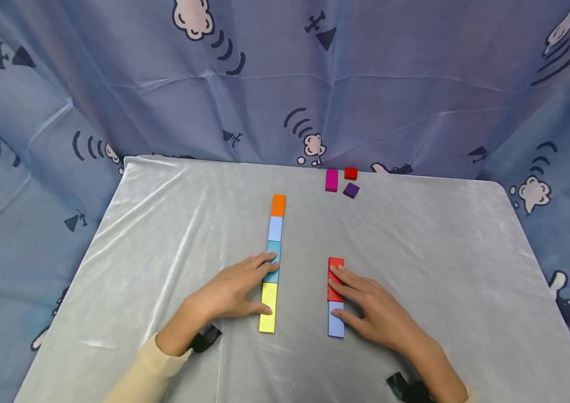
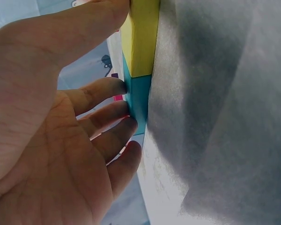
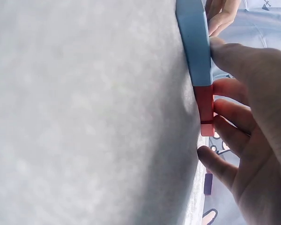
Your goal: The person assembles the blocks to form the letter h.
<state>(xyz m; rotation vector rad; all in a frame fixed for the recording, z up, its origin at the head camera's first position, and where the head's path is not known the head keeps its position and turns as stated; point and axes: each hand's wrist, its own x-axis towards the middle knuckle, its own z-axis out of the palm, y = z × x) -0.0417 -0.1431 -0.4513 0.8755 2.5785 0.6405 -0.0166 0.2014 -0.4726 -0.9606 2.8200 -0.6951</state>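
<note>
A straight row of end-to-end blocks runs up the middle of the table: yellow [image 1: 268, 321], teal [image 1: 274, 246], light blue [image 1: 275, 228] and orange [image 1: 278, 205]. My left hand [image 1: 231, 288] lies along it, thumb touching the yellow block and fingertips on the teal one. To the right, a shorter row has a red block [image 1: 335, 261] joined to a light blue block [image 1: 336, 329]. Over that row is my right hand [image 1: 382, 310], its thumb on the light blue block and fingers on the red. In both wrist views, the fingers look extended and only lightly bent against the blocks.
Near the table's back edge sit a magenta block [image 1: 331, 180], a small red block [image 1: 351, 173] and a purple block [image 1: 351, 190]. A pale, wrinkled cloth [image 1: 436, 240] covers the table. Blue patterned curtains [image 1: 395, 101] hang behind and at both sides.
</note>
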